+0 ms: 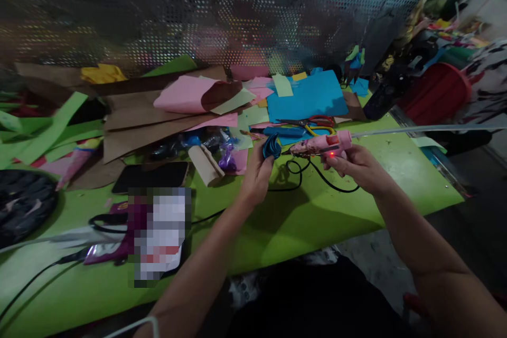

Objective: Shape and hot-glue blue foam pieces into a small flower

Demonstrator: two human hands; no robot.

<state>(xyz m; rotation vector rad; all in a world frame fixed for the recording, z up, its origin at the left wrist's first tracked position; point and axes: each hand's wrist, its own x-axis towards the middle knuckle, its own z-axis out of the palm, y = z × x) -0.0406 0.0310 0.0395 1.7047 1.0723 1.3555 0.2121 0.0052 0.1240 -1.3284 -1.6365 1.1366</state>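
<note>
My left hand (257,171) is closed on a small rolled blue paper piece (272,146), held just above the green table (301,216). My right hand (354,165) grips a pink glue gun (322,145) with a red light lit on its handle. The gun's nozzle points left at the blue piece, almost touching it. A long clear glue stick (428,129) sticks out of the gun's back to the right. The gun's black cord (317,171) loops on the table under both hands.
Pink, blue, brown and green paper sheets (198,97) lie across the back of the table. Scissors with red and yellow handles (312,124) rest on a blue sheet. A dark phone (152,175), a paper roll (206,165) and a black cable (47,269) lie to the left. A red bucket (435,92) stands at the right.
</note>
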